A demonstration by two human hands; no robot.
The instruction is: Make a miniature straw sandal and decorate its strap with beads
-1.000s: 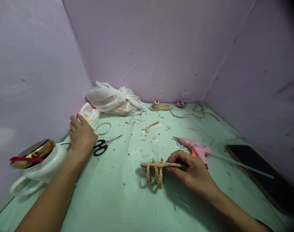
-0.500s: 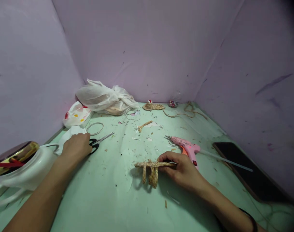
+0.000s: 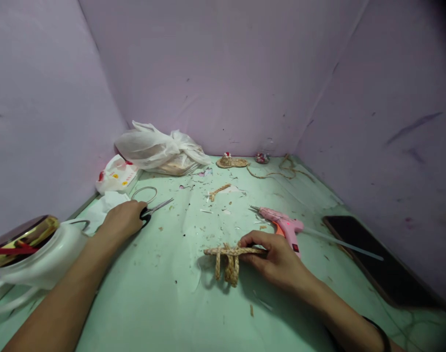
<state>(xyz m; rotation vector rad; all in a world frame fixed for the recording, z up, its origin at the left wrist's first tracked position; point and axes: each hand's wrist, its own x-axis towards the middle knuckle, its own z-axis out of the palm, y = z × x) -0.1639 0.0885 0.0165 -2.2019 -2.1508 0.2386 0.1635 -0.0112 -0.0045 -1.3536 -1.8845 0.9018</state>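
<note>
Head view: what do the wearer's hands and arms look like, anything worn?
Left hand and right hand are ungloved. Left forearm and right forearm show no sleeves. A thin dark band is on the right forearm, low in frame.

Left hand [image 3: 123, 221] plus right hand [image 3: 276, 256]: 2 hands. Braided rope piece [image 3: 225, 251]: 1; hanging strands [image 3: 218, 269] overlap, count uncertain. Scissors [image 3: 152, 210]: 1 pair. Glue gun [image 3: 286, 224]: 1. Glue stick [image 3: 342, 242]: 1. Dark phone [image 3: 384, 278]: 1. White pot [image 3: 47, 256]: 1. Tied plastic bag [image 3: 160, 149]: 1. Metal ring [image 3: 156, 191]: 1. Slipper-shaped piece [image 3: 233, 162]: 1. Scraps [image 3: 206, 211]: many, too small to tally.
</note>
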